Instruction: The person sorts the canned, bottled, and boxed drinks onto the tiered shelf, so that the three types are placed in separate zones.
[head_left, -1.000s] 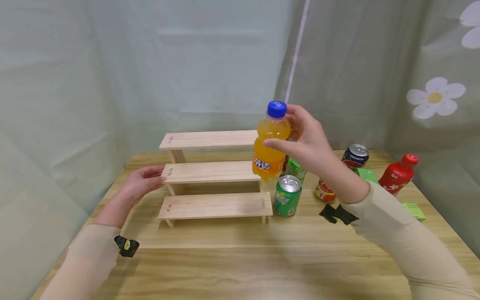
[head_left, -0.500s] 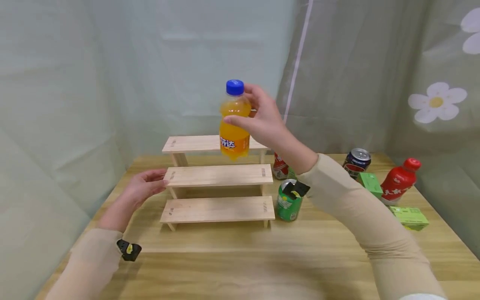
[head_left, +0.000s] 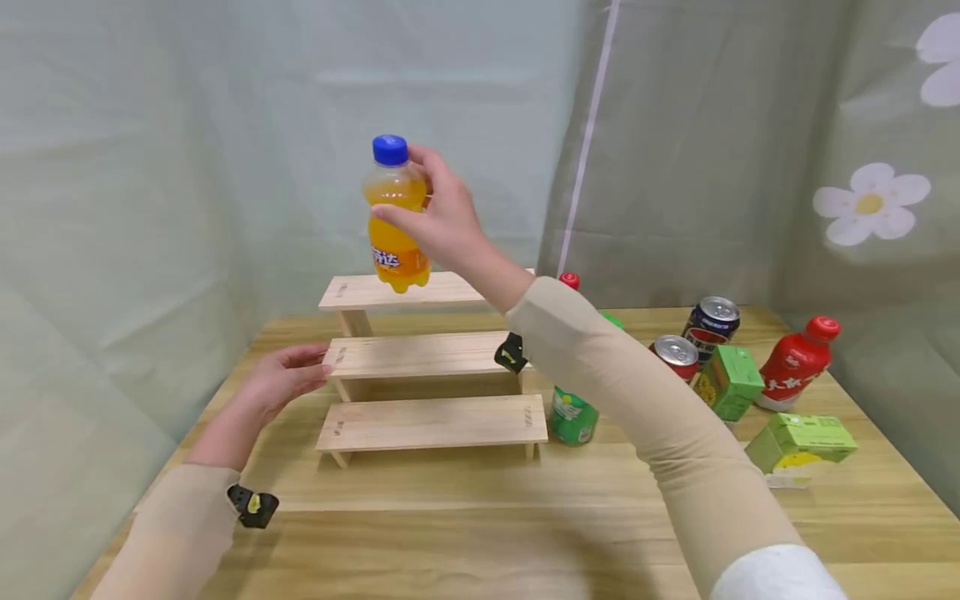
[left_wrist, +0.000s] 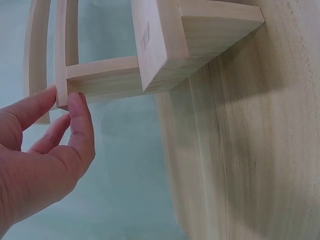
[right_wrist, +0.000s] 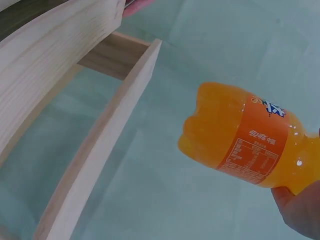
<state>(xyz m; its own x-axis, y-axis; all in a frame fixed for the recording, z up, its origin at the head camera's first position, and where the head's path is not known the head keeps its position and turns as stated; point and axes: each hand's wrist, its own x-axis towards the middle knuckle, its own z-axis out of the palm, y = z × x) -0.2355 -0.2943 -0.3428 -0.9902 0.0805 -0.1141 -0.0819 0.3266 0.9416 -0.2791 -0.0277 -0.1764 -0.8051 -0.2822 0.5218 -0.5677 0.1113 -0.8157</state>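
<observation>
My right hand (head_left: 452, 218) grips an orange soda bottle (head_left: 400, 262) with a blue cap, upright above the left part of the top board of a three-tier wooden shelf (head_left: 435, 422). In the right wrist view the bottle (right_wrist: 235, 132) is apart from the boards, its base toward them. At the shelf's left side, my left hand (head_left: 283, 382) pinches the end of the middle board. The left wrist view shows the thumb and fingertips of that hand (left_wrist: 55, 155) on either side of the board's corner.
Right of the shelf stands a green can (head_left: 573, 421), partly behind my sleeve. Farther right are a dark blue can (head_left: 708, 329), a red-sided can (head_left: 677, 354), green cartons (head_left: 729, 383) and a red bottle (head_left: 797, 364). A curtain (head_left: 465, 125) hangs behind the table.
My right hand has carried the orange soda bottle left and upward, from beside the shelf's right end to above its top board. My left hand has stayed on the middle board.
</observation>
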